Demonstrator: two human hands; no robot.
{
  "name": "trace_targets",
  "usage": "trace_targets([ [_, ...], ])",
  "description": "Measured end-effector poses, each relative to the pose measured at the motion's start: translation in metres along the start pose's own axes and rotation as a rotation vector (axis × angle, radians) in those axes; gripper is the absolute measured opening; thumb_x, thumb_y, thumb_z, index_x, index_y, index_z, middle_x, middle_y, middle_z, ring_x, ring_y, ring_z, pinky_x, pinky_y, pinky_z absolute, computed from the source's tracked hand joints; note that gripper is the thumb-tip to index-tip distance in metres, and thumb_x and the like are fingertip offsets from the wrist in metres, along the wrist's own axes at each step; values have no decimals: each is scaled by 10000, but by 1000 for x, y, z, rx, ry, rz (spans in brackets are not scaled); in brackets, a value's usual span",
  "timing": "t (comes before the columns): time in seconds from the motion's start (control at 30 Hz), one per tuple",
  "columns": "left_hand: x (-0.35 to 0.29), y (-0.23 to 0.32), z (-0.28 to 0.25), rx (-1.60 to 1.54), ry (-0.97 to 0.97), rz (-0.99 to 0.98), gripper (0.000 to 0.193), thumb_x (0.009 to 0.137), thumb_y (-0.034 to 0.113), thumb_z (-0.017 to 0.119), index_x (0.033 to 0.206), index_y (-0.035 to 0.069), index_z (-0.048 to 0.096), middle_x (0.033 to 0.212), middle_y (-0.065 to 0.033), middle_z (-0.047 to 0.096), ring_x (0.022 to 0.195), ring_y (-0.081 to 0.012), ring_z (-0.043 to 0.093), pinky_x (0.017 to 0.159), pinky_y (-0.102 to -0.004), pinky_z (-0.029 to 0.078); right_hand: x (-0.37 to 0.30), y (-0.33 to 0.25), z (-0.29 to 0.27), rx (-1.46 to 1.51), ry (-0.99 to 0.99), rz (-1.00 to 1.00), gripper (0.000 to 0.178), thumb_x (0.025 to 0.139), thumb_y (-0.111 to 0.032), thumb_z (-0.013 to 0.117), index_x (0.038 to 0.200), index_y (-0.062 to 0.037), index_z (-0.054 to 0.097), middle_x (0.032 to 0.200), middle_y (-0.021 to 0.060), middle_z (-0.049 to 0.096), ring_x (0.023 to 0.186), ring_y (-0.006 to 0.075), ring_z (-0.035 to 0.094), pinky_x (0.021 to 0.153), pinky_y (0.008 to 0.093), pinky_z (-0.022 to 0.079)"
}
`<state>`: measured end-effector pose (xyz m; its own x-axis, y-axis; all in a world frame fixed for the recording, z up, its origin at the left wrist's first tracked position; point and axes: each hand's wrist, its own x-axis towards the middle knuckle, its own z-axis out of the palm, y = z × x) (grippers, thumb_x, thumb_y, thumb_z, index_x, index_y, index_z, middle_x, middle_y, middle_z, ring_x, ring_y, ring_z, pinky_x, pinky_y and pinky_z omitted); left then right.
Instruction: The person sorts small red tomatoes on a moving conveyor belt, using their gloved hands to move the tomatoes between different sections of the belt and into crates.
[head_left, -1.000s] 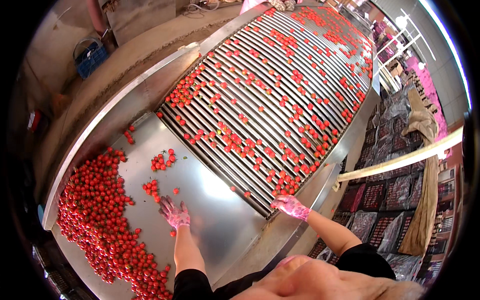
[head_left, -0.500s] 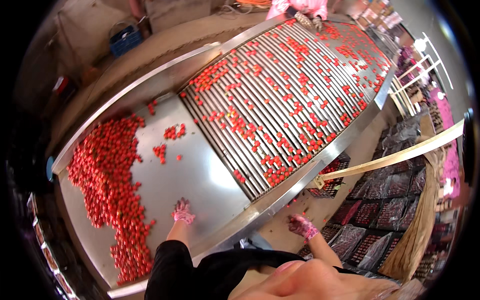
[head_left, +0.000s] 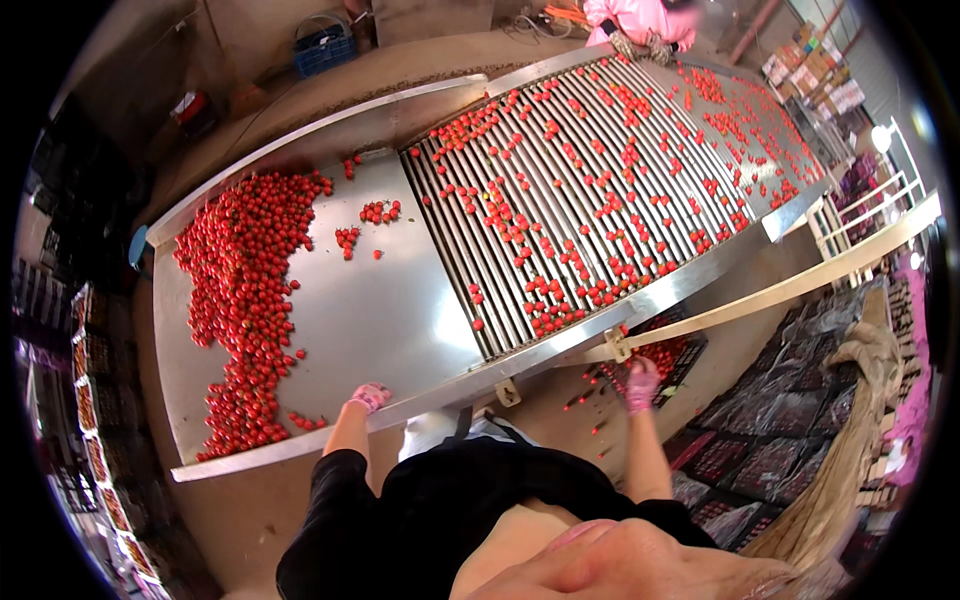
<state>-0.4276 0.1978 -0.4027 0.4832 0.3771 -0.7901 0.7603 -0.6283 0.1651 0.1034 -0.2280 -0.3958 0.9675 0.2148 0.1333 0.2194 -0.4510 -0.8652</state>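
Observation:
My left hand (head_left: 372,397), in a pink patterned glove, is closed on the near metal rim (head_left: 425,393) of the sorting table. Beside it lies the bare steel surface, with a large heap of small red tomatoes (head_left: 245,270) to the left. A few tomato clusters (head_left: 380,211) sit apart from the heap. My right hand (head_left: 642,385), gloved the same way, hangs low past the table's near side. Its fingers look apart and reach to a dark crate (head_left: 690,362) of tomatoes under the rim; I see nothing held in them.
Slanted metal rollers (head_left: 560,200) carry scattered tomatoes to the far right. A person in pink (head_left: 640,20) works at the far side with gloved hands. A pale wooden bar (head_left: 770,290) juts out on the right above stacked, plastic-covered crates (head_left: 770,400). Loose tomatoes dot the floor.
My left hand has come back from above the steel surface to the near rim. My right hand has moved up to the crate. The whole view has shifted.

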Motion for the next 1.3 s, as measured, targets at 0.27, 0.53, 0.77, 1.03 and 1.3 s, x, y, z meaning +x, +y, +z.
trace_targets([
  [0.27,21,94,6,-228,177,-145,468,908,404,551,1295,149,611,1309,-138,598,1221,-313,562,1045,-398,449,-8,-111,68,-418,-442,-415,251,902,-259,625,1071,-83,684,1296,119,602,1268,325,468,1106,434,352],
  [0.53,-19,138,-28,-539,280,-199,572,915,457,521,1346,84,577,1405,-147,546,1309,-324,503,1101,-394,385,39,-76,134,-892,-576,-440,319,841,-439,570,864,-167,736,943,111,730,1005,278,659,1096,504,300],
  [0.77,16,82,-11,-325,74,31,419,1001,337,414,1331,152,593,1435,-123,507,1321,-308,476,1109,-373,377,55,-101,152,-954,-569,-350,287,808,-361,594,863,-117,733,879,112,734,895,304,673,920,439,426],
  [1.03,113,131,16,-234,-185,135,413,986,378,431,1311,181,591,1356,-170,540,1183,-309,572,1008,-360,465,68,-88,136,-969,-358,-337,292,876,-309,530,793,-100,716,861,107,713,906,276,646,908,438,432],
  [1.3,231,95,61,-236,342,202,263,951,324,515,966,89,633,834,-89,602,653,-234,589,588,-369,489,69,-100,149,-989,-430,-211,265,905,-295,514,849,-97,680,957,96,686,1024,277,589,991,456,384],
])
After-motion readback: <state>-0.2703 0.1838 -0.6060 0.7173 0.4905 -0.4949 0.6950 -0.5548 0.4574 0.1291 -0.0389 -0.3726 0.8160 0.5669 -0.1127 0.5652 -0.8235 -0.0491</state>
